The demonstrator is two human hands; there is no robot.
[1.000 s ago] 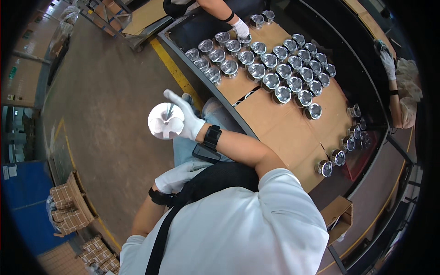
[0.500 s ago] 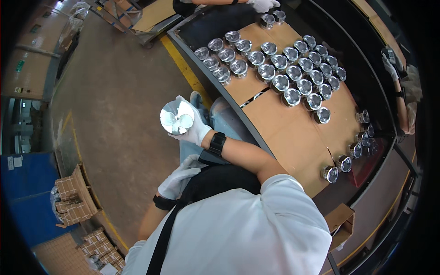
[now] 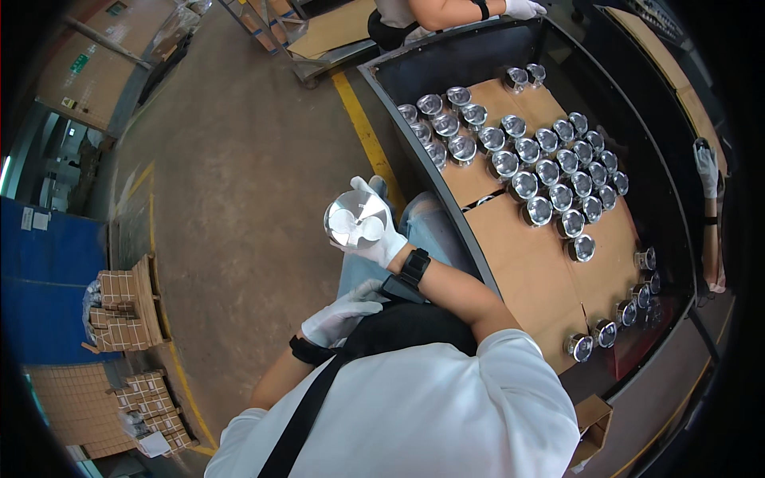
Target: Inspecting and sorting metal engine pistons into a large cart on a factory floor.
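Note:
My right hand [image 3: 382,239], in a white glove, grips a shiny silver piston [image 3: 355,217] from its right and underside. The piston's round crown with its shallow pockets faces up, so its lower part is hidden. It is held over the floor, left of a dark-walled bin [image 3: 470,247]. My left hand [image 3: 341,319], gloved too, rests at my waist beside a black bag [image 3: 406,323]. Its fingers lie extended and hold nothing I can see. Many pistons like it, such as this piston [image 3: 538,210], stand apart on cardboard sheets [image 3: 522,267] in the bin.
A co-worker's gloved hand [image 3: 524,9] is at the bin's far edge; another person's gloved hand [image 3: 707,171] shows at the right. A trolley [image 3: 327,64] stands beyond. Stacked cartons [image 3: 119,311] lie at left. An open cardboard box [image 3: 591,426] is at lower right.
The whole view has shifted, so the bin appears farther right and lower. In my right hand the piston's crown has turned slightly. My left hand stays at my waist.

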